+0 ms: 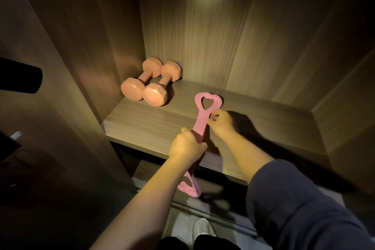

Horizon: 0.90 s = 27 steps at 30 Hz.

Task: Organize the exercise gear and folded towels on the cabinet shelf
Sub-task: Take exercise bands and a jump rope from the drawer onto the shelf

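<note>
Left hand (185, 146) fingers clenched round the strap of the pink resistance band (199, 128); its lower loop hangs off the front edge of the shelf (274, 128). Right hand (222, 123) fingers pinch it just below the heart handle (197, 99), which lies on the shelf. Best to feed the strap in and lay it flat, nothing dangling. Back-left, two dumbbells (150, 83) sit touching, near its path. No towels visible.

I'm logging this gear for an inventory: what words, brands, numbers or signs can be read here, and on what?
No text here is legible.
Right dumbbell: a small raised mark on its near end face, too small and blurred to read.
Left dumbbell: no marking shows.
Pink band: no writing shows.
Cabinet shelf: no label shows.
</note>
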Available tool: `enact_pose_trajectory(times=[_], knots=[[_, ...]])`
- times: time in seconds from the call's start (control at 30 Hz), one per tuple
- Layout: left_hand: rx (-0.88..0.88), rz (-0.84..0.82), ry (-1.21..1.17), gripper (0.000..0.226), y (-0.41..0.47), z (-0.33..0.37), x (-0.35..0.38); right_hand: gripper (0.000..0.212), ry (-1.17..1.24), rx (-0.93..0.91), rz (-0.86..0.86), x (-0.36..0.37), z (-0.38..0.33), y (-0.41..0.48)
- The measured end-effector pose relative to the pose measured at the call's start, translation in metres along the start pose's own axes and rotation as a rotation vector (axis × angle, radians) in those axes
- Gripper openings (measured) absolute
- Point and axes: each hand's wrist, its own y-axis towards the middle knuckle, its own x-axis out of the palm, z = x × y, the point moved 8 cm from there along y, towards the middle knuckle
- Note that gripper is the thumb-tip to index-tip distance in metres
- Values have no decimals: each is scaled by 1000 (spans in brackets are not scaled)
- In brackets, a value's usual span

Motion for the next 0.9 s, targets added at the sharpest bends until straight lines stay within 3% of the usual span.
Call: enact_pose_trajectory(times=[0.07, 0.17, 0.33, 0.4, 0.47, 0.53, 0.67, 0.77, 0.9], knots=[[-23, -49, -140, 43, -1, -5, -6, 37, 3, -19, -24, -2, 2, -6], [48, 5, -176, 41, -12, -11, -29, 36, 104, 36, -34, -9, 7, -22], [257, 41, -131, 44, -62, -5, -60, 24, 924, 466, -217, 15, 22, -84], [361, 1, -136, 40, -87, 2, -66, 16, 1090, 551, -262, 25, 19, -110], [448, -27, -108, 31, -112, 4, -71, 14, 1184, 521, -280, 31, 9, -126], [511, -42, -48, 30, -133, -1, -76, 26, 1229, 478, -302, 34, 1, -140], [525, -49, 27, 29, -164, -30, -83, 30, 1338, 481, -271, 23, 6, -169], [498, -10, 83, 33, -177, -54, -88, 23, 1347, 505, -183, 2, 12, -185], [463, 3, 134, 33, -185, -70, -89, 9, 1422, 383, -163, -31, 1, -197]])
